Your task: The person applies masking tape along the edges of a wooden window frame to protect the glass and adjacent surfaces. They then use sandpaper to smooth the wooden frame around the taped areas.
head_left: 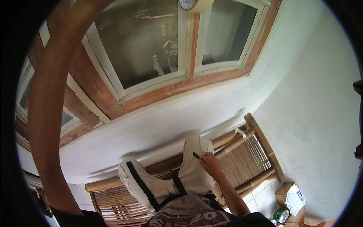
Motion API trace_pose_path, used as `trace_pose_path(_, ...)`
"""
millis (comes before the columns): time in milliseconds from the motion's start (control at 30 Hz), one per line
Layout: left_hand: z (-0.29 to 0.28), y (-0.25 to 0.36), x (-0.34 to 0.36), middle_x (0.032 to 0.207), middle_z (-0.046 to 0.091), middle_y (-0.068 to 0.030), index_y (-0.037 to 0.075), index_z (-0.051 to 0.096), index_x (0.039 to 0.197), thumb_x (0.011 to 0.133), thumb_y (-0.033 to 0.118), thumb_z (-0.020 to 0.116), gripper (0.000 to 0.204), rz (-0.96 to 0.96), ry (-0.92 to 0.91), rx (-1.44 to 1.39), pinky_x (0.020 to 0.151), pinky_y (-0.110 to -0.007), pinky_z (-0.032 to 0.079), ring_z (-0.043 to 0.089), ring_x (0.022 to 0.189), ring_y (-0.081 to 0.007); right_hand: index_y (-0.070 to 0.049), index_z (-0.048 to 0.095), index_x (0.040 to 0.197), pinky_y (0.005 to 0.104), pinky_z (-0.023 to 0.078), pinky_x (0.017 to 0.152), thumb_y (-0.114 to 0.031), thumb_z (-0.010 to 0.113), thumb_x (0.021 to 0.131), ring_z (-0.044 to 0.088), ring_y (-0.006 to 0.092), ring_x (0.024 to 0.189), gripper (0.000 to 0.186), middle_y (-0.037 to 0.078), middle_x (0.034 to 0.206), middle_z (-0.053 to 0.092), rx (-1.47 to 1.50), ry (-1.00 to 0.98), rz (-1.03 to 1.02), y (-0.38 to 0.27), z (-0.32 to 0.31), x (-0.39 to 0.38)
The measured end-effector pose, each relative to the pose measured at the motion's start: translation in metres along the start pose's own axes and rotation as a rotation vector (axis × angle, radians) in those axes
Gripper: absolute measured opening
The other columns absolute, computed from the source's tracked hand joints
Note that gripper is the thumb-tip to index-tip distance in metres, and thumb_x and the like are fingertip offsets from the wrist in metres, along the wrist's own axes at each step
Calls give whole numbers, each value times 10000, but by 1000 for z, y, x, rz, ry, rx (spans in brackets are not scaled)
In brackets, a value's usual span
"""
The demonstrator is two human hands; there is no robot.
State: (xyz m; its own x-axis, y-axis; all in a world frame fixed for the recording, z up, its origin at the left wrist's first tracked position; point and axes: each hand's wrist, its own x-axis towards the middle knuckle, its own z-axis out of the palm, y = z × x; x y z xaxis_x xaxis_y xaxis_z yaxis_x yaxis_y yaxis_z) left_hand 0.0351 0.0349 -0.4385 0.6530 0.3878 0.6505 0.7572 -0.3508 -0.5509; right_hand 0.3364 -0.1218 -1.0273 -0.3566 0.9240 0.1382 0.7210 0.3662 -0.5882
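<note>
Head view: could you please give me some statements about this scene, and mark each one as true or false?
1. The right hand holds a small dark object. True.
2. Both hands are visible. False: the left arm runs out through the top of the picture, so the left hand is not shown.
3. A roll of tape appears at the top edge. True.
4. A cardboard box is beyond the right end of the bench. True.
5. The bench is covered with red cloth. False: it shows bare bamboo-like poles and slats.
</note>
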Motion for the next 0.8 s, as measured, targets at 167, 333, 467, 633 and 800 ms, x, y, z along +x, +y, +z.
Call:
trace_pose_path(167,12,14,-15,1522,617,-193,9,769,1284,997,190,607,376,-137,210,-103,1301,-629,243,434,1536,-368,-67,724,929,504,591,827,-216,726,894,721,366,946,153,150,937,750,-190,31,-2,6,6,7)
trace_pose_path(333,4,81,-48,978,766,-112,15,760,1202,959,139,724,275,-481,619,-397,1007,-428,509,695,1020,-250,-49,678,919,485,584,786,-161,773,847,699,353,901,164,131,888,717,-102,259,50,-7,-63,56)
trace_pose_path(467,15,118,-48,1033,729,-127,-2,647,1318,973,286,805,476,-654,575,-724,891,-394,539,680,968,-224,-10,679,1069,364,510,706,23,665,1003,588,220,728,75,105,877,653,237,692,-193,-72,-213,132)
trace_pose_path(633,39,123,-28,1104,716,-140,3,561,1422,969,346,832,629,-699,576,-738,884,-397,567,690,979,-242,-25,760,1250,317,499,776,71,678,1000,588,178,828,280,72,944,637,34,945,-781,-208,-390,193)
trace_pose_path(800,46,122,-31,1178,680,-156,10,565,1435,966,296,835,612,-692,518,-766,882,-401,583,693,1086,-259,-131,828,1160,377,475,814,25,782,917,622,223,870,293,31,921,662,-422,910,-1102,-299,-451,253)
